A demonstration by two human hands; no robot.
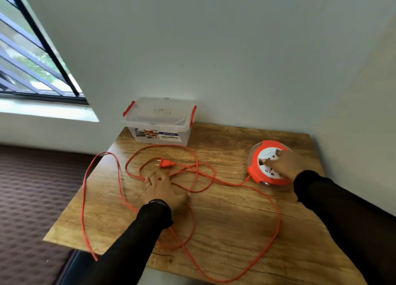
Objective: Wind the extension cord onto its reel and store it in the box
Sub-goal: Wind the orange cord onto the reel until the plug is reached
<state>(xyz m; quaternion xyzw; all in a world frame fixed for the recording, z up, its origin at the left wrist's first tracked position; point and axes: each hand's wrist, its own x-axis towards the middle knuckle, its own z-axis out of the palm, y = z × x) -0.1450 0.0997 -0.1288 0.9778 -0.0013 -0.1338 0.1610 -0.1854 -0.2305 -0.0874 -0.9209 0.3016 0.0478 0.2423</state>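
Note:
An orange extension cord lies in loose loops across the wooden table, one loop hanging over the left edge. Its orange plug rests near the table's middle. The round orange-and-white reel with sockets on top sits at the right. My right hand rests on top of the reel, fingers spread over the white face. My left hand lies flat on the cord loops just below the plug. The clear plastic box with red latches stands closed at the table's back edge.
A white wall runs behind and to the right of the table. A window with bars is at the upper left. Dark patterned flooring lies left of the table.

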